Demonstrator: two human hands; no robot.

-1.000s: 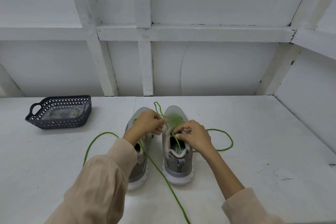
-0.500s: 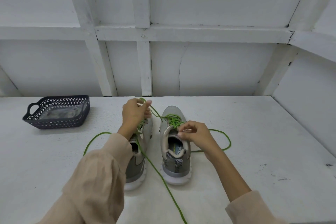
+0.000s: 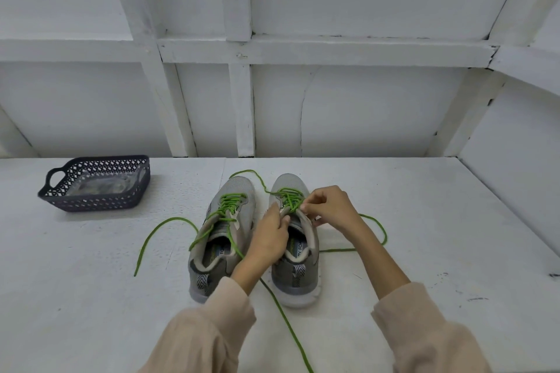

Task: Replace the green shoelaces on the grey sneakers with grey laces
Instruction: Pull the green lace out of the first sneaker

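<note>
While two green-laced sneakers (image 3: 235,191) stand here, my right hand (image 3: 331,209) pinches one lace (image 3: 289,198). My left hand (image 3: 269,241) grips that sneaker (image 3: 295,285). Its insole (image 3: 298,251) reads "FOA".

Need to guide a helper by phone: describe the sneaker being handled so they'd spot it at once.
On the white table, right of a dark basket, two grey sneakers stand side by side. It is the right-hand sneaker. Unlike the left-hand sneaker, it has both hands at its green lace: the left hand holds its collar, the right hand pinches the lace.
</note>
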